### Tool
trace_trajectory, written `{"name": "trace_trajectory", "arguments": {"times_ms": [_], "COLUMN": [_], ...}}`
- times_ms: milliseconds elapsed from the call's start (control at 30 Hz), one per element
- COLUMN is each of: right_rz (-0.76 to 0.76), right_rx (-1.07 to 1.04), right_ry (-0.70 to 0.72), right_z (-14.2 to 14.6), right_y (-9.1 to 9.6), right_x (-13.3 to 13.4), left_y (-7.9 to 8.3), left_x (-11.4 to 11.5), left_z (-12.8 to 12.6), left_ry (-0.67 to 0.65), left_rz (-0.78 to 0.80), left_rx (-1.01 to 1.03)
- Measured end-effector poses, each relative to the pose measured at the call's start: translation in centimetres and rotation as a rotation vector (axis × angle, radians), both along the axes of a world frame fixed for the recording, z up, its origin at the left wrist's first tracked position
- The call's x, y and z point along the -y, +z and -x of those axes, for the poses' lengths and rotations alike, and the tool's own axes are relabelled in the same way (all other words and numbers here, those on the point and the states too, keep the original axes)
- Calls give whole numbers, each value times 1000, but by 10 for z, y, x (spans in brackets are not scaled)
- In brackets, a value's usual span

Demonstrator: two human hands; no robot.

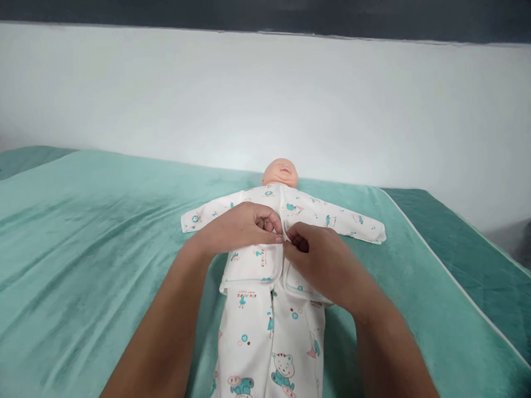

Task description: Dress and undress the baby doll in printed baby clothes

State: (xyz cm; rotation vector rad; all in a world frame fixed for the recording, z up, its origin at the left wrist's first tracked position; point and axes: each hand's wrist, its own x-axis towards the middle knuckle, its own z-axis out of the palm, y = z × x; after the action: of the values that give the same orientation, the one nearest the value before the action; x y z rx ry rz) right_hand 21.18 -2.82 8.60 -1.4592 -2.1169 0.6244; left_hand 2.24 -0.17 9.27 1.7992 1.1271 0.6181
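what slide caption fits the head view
Left hand and right hand meet at the front opening of a printed white top on a doll lying on a green blanket.

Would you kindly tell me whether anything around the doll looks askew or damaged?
Nothing looks damaged. Slightly untidy: the white shirt gapes at its front hem, below the left hand and right hand, and the green blanket lies creased, not flat, at frame left.

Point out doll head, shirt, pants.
Doll head (280, 172): head-camera view, middle of its front.
Shirt (254, 268): head-camera view, lower front panel, image left.
Pants (280, 334): head-camera view, front, below the waist.
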Motion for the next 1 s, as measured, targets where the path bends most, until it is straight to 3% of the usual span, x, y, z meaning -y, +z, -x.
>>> {"name": "trace_trajectory", "arguments": {"times_ms": [167, 267, 533, 1000], "right_rz": [269, 357, 334, 393], "right_rx": [-294, -455, -685, -707], "right_ry": [131, 181, 166, 176], "right_z": [-13, -13, -8, -5], "right_y": [1, -4, -15, -13], "right_x": [-8, -12, -17, -18], "left_y": [-2, -2, -5, -12], "left_x": [0, -1, -2, -8], "left_z": [0, 2, 1, 1], "left_ry": [15, -5, -84, -133], "left_rz": [-45, -8, 138, 213], "left_rx": [4, 64, 404, 476]}}
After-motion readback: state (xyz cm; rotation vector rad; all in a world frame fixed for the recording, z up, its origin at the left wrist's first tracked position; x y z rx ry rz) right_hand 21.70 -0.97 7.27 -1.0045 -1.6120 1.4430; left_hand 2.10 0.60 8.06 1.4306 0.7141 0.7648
